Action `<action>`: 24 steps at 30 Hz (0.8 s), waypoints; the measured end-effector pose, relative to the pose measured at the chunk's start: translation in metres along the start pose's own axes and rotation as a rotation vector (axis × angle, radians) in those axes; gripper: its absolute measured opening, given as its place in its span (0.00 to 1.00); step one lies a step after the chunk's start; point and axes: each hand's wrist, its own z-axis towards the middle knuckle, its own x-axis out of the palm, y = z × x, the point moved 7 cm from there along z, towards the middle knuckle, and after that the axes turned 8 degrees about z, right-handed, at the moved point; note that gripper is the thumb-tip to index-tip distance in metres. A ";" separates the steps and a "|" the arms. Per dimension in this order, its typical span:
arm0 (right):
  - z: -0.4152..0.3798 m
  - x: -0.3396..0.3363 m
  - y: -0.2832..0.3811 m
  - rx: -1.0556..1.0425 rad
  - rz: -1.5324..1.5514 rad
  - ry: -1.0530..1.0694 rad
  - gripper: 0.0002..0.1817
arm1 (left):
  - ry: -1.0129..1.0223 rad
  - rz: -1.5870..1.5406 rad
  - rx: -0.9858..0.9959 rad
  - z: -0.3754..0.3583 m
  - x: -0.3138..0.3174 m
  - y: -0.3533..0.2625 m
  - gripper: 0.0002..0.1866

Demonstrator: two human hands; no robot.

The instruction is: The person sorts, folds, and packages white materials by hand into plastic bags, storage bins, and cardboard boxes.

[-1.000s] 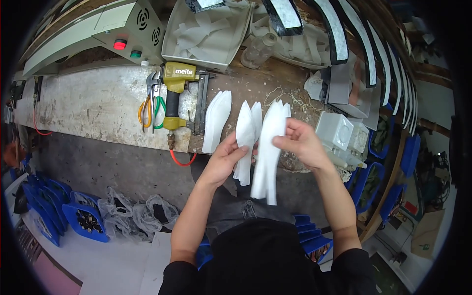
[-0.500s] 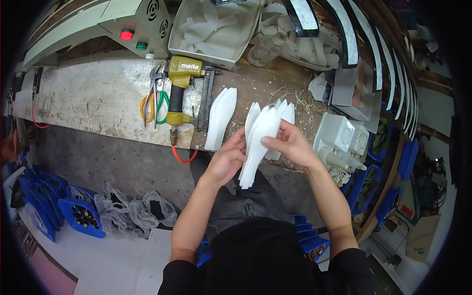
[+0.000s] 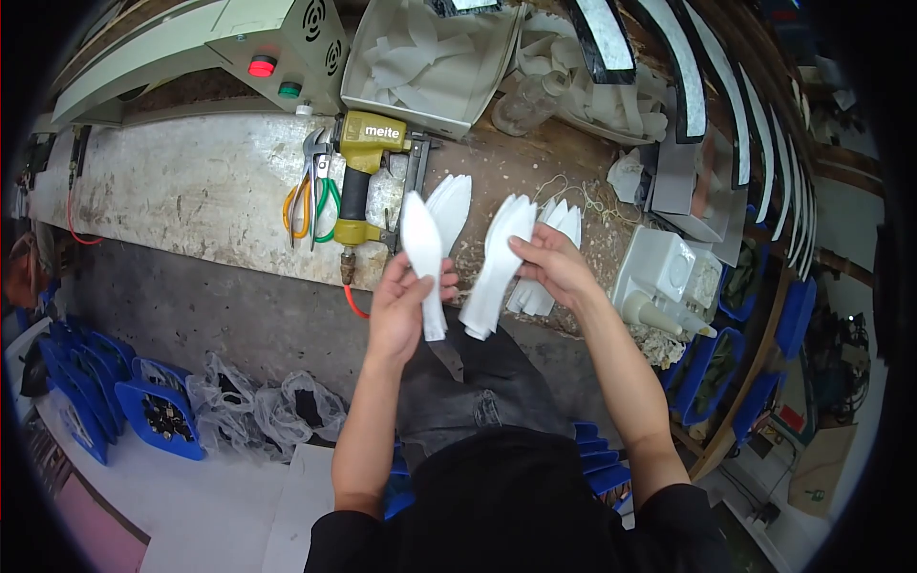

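A white insole-shaped piece (image 3: 421, 239) is pinched between the thumb and fingers of my left hand (image 3: 399, 306). My right hand (image 3: 556, 265) grips a fanned stack of similar white pieces (image 3: 499, 267), thumb on top. The two hands are apart, above the bench's front edge. On the bench behind my left hand lies one pile of white pieces (image 3: 454, 207). Another white pile (image 3: 538, 292) lies partly hidden beneath my right hand. Left of the piles is a yellow-green "meite" air stapler (image 3: 358, 181) with a red hose.
Pliers (image 3: 311, 177) and scissors with orange and green handles lie left of the stapler. Boxes (image 3: 454, 119) of white scraps and a clear bottle (image 3: 525, 103) stand behind. A white plastic container (image 3: 654, 263) and glue-type nozzles sit at right. Blue bins (image 3: 162, 420) stand on the left.
My left hand has moved left and up, drawing one white piece away from the stack. The right hand still holds the rest. The view has shifted slightly.
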 end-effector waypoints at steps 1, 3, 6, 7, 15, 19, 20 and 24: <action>0.008 0.000 -0.005 0.001 -0.050 -0.006 0.17 | -0.071 0.014 0.029 -0.003 -0.010 -0.004 0.26; 0.020 -0.001 -0.012 0.008 -0.070 -0.016 0.18 | -0.056 0.026 0.040 -0.009 -0.017 -0.010 0.26; 0.030 -0.001 -0.017 0.009 -0.126 -0.062 0.18 | 0.016 0.067 0.072 -0.016 -0.015 -0.025 0.26; 0.028 0.001 -0.020 0.013 -0.128 -0.065 0.18 | 0.044 0.096 0.067 -0.018 -0.006 -0.025 0.25; 0.004 0.017 -0.029 0.006 0.315 -0.118 0.14 | 0.125 -0.047 -0.067 0.009 0.041 0.021 0.24; -0.004 0.030 -0.034 0.107 0.507 -0.067 0.13 | 0.104 -0.080 -0.088 0.016 0.035 0.032 0.24; -0.006 0.035 -0.033 0.139 0.586 -0.042 0.12 | 0.105 -0.079 -0.089 0.018 0.034 0.035 0.24; 0.004 0.023 -0.047 0.011 0.593 -0.192 0.09 | 0.053 -0.056 -0.054 0.020 0.021 0.025 0.24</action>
